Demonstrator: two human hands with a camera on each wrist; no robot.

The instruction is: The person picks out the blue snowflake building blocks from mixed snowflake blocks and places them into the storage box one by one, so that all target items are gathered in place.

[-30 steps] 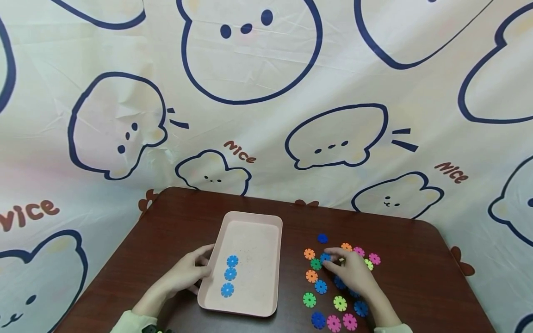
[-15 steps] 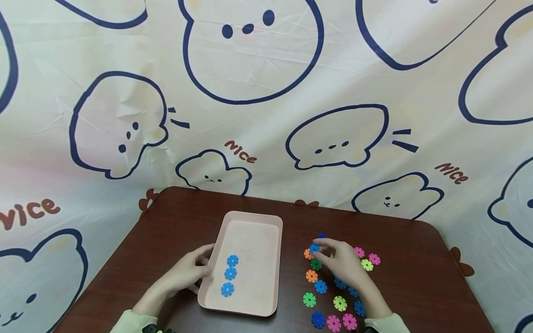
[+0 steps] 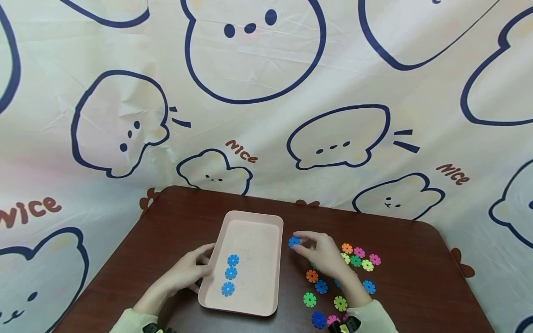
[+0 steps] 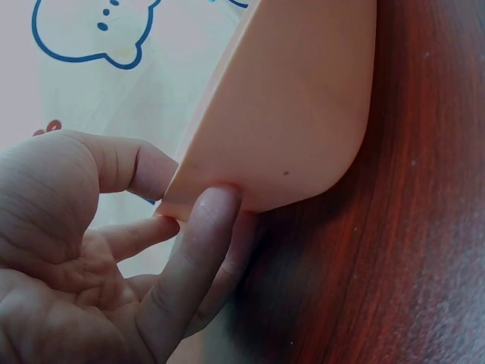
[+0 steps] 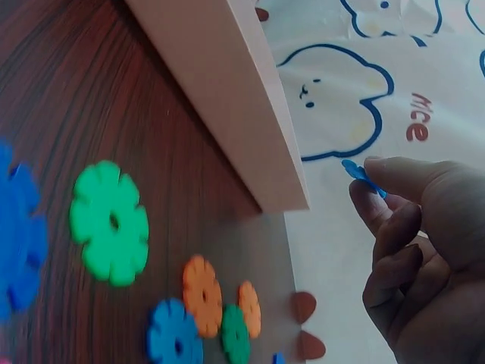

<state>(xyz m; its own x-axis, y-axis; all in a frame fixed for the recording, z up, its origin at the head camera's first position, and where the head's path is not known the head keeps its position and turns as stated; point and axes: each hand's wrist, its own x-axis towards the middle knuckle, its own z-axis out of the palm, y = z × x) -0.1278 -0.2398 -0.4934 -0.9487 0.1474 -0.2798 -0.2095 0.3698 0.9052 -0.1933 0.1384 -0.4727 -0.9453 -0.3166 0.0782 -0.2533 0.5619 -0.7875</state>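
My right hand [image 3: 325, 253] pinches a light blue notched plastic disc, a snowflake building piece [image 3: 294, 242], between thumb and forefinger. It is above the table, just right of the tray. In the right wrist view the blue disc [image 5: 358, 173] is seen nearly edge-on at the fingertips. My left hand [image 3: 188, 269] holds the left rim of a shallow pale pink tray [image 3: 260, 259]. In the left wrist view its fingers [image 4: 201, 258] press against the tray's outer side. Three light blue discs [image 3: 231, 273] lie in a column in the tray's left part.
Several loose notched discs lie right of the tray, among them orange [image 3: 312, 276], green [image 3: 309, 299], dark blue [image 3: 318, 319] and pink [image 3: 359, 252] ones. My right hand and forearm cover some. Behind the brown table [image 3: 200, 203] hangs a patterned cloth [image 3: 266, 125].
My right hand has carried the blue disc left and away from me, from above the loose discs toward the tray. My left hand and the tray have stayed put.
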